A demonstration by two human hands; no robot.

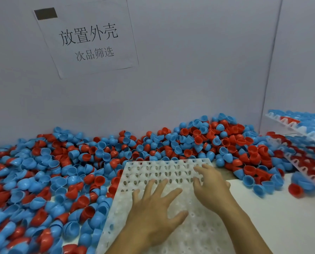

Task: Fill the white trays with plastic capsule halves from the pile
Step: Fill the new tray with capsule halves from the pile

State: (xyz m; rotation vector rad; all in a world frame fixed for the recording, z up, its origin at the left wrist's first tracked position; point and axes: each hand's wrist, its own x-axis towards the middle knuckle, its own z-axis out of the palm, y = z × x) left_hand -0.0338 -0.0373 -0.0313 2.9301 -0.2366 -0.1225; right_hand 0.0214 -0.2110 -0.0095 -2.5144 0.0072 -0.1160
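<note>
Here, a white perforated plastic tray (164, 169) with rows of round holes lies flat on the white bench (281, 217), reaching from the bench's near edge up toward the heap at the back. Every hole that shows in it is bare. The person's left hand (153, 209) lies palm down on the tray's middle, its fingers (162, 187) spread wide and straight, gripping nothing. The right hand (211, 187) is just beside it on the tray's right part, its fingers (201, 170) loosely bent with the tips touching the tray surface near its far right corner; it too has nothing in its hold.

The pile of red and blue plastic capsule halves (61, 171) covers the left side of the bench and runs along the back edge against the grey partition wall (189, 79), pressing up against the tray's left and far edges. Some halves lie dome up, others with the hollow side showing. More of the pile spills toward the right edge, where a loose red half (296, 189) sits apart on the bare bench.

At the far right corner, stacked white trays already loaded with blue and red halves (303, 125) lean at a tilt, their stack cut off by the picture's edge. A white paper sign with printed black characters (87, 37) is stuck on the wall above the left part of the pile
</note>
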